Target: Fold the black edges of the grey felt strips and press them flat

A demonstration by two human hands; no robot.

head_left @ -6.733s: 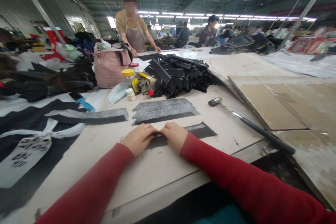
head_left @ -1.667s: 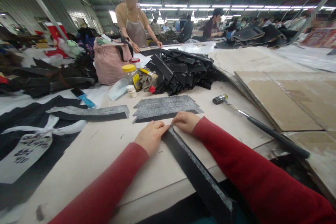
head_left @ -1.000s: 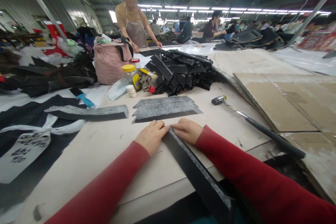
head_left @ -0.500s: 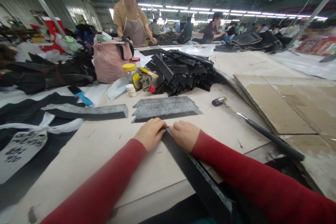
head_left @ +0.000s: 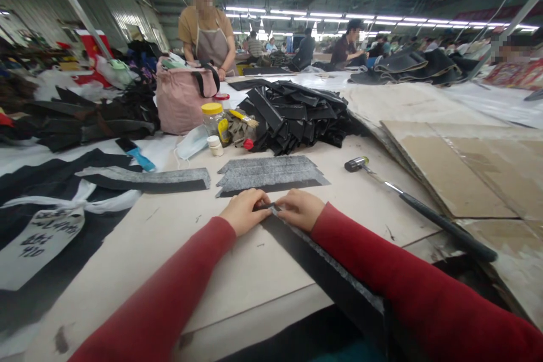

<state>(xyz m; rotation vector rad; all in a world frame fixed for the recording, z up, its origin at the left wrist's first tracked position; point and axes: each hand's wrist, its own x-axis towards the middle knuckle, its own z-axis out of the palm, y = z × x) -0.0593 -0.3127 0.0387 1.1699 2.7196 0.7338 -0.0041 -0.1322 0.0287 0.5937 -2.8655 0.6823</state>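
Observation:
A long black strip (head_left: 322,266) with a fuzzy grey edge slants from the middle of the table toward my body, its near end over the table's front edge. At its far end, my left hand (head_left: 246,212) pinches the strip between thumb and fingers. Right beside it, my right hand (head_left: 299,209) pinches the same end, where the edge looks folded. Just beyond my hands lie several overlapping strips (head_left: 271,172) with grey fuzzy faces. Another grey-and-black strip (head_left: 146,179) rests to their left.
A hammer (head_left: 407,198) lies on the right near cardboard sheets (head_left: 458,169). Behind are a heap of black strips (head_left: 297,113), a yellow-lidded jar (head_left: 213,121), a brush (head_left: 244,117) and a pink bag (head_left: 182,96). A blue-handled scraper (head_left: 139,155) lies left. A co-worker (head_left: 210,34) stands opposite.
My hands stay at the strip's far end, with the right fingers now more arched and pinching at the edge. The co-worker opposite has drawn their arms inward. The view has shifted slightly.

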